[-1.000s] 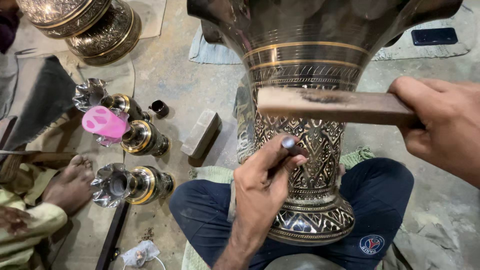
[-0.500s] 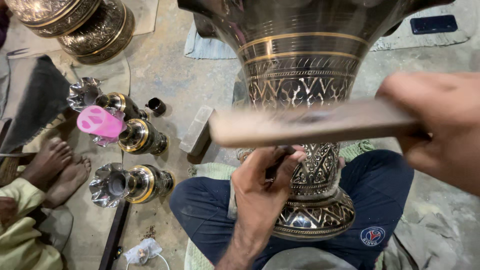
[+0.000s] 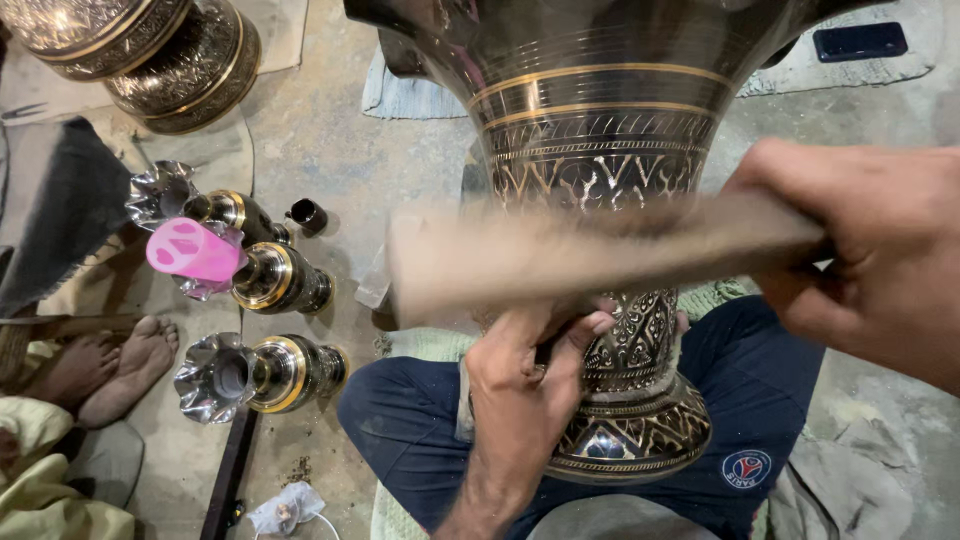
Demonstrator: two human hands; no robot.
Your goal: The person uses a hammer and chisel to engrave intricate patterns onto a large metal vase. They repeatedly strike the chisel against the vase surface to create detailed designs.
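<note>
A tall dark engraved metal vase [image 3: 620, 150] with gold bands stands between my knees, its foot resting on my lap. My left hand [image 3: 525, 385] is closed around a small chisel-like tool, mostly hidden by my fingers, pressed against the vase's narrow stem. My right hand [image 3: 860, 250] grips a flat wooden stick [image 3: 590, 255]. The stick is blurred with motion and lies crosswise in front of the vase, just above my left hand.
Three small fluted brass vases [image 3: 255, 370] lie on the floor at the left, one with a pink object [image 3: 195, 250] on it. Large engraved vessels [image 3: 150, 50] stand at the top left. Another person's bare feet [image 3: 105, 365] rest at the left. A dark phone [image 3: 860, 40] lies at the top right.
The wooden stick in my right hand has swung down and left, now blurred over my left hand. The view has shifted slightly; the other person's feet have moved.
</note>
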